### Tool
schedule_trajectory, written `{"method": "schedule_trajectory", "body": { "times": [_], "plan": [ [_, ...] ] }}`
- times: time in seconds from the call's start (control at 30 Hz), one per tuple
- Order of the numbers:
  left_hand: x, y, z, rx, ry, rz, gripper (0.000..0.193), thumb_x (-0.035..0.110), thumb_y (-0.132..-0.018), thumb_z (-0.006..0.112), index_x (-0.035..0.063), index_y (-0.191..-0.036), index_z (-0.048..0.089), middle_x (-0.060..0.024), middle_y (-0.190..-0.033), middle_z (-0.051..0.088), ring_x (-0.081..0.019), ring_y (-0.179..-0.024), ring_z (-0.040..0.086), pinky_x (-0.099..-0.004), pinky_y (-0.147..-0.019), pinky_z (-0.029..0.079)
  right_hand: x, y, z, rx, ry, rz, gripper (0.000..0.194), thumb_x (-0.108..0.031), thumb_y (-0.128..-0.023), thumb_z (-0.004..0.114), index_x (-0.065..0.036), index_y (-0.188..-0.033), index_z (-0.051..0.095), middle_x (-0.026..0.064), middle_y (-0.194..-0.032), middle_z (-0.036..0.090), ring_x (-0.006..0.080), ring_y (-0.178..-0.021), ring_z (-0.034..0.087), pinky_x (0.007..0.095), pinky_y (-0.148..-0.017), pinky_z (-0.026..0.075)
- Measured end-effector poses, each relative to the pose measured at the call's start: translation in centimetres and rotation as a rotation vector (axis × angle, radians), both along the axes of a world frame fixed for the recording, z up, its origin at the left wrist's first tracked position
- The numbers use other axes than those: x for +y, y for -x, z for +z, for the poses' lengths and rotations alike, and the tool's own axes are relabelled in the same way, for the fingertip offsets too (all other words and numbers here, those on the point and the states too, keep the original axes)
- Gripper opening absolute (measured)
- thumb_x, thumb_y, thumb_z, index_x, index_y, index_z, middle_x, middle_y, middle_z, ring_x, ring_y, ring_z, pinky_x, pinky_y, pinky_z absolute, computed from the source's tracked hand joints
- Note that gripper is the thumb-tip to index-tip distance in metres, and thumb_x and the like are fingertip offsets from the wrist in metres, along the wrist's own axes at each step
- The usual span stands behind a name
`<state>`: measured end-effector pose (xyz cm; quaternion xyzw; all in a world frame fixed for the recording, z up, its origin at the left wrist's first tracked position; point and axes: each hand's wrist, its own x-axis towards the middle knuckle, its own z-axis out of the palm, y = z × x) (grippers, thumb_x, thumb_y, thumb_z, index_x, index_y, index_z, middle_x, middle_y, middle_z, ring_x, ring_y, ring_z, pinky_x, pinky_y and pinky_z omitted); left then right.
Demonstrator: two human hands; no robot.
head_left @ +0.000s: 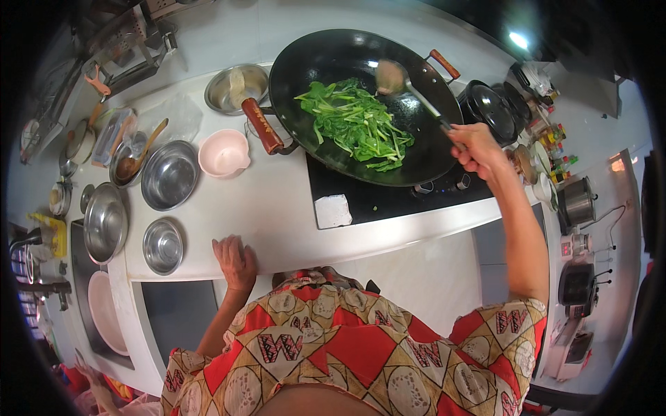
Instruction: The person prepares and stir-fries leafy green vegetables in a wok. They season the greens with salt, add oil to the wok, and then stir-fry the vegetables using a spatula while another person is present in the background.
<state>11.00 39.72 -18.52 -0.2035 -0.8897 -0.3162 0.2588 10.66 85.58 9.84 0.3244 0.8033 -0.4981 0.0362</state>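
Observation:
Chopped leafy greens (356, 125) lie in a large black wok (333, 52) on the black cooktop (385, 205). My right hand (476, 148) grips the handle of a ladle (424, 99); its blurred bowl is over the wok's inner wall, to the right of the greens. The wok's long wooden handle (261, 126) points left, and a smaller wooden-gripped handle (445, 63) is at its upper right. My left hand (235, 261) rests on the white countertop (270, 229) near its front edge, with nothing visible in it.
Left of the wok are a pink plastic bowl (225, 154) and several metal bowls (170, 175). A black lidded pot (489, 109) and seasoning bottles (554, 135) stand at right. A basin (106, 312) is in the sink at left. Another person's arm (99, 385) shows at lower left.

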Motion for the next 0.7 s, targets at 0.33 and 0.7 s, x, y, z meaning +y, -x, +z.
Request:
{"method": "schedule_trajectory", "body": {
  "times": [0.33,0.7],
  "plan": [
    [0.0,0.0,0.1,0.008,0.012,-0.013,0.033,-0.001,-0.071,0.056,0.0003,-0.104,0.050,-0.0157,-0.097,0.054,-0.0339,-0.093,0.052,-0.0601,-0.098,0.025,-0.4,0.0,-2.7,-0.025,-0.061,-0.022,0.031,-0.015,-0.087,0.054,-0.002,-0.114,0.054,0.0023,-0.059,0.048,0.0057,-0.039,0.036,0.0210,-0.032,0.022],
    [0.2,0.1,0.1,0.029,0.008,0.015,0.031,-0.003,-0.070,0.055,-0.0002,-0.101,0.050,-0.0158,-0.097,0.054,-0.0340,-0.091,0.052,-0.0584,-0.095,0.029,4.8,-5.2,5.6,-0.169,0.243,0.291,0.036,-0.011,-0.084,0.058,0.003,-0.117,0.055,0.0093,-0.057,0.054,0.0061,-0.037,0.038,0.0204,-0.030,0.023]
  ]
}}
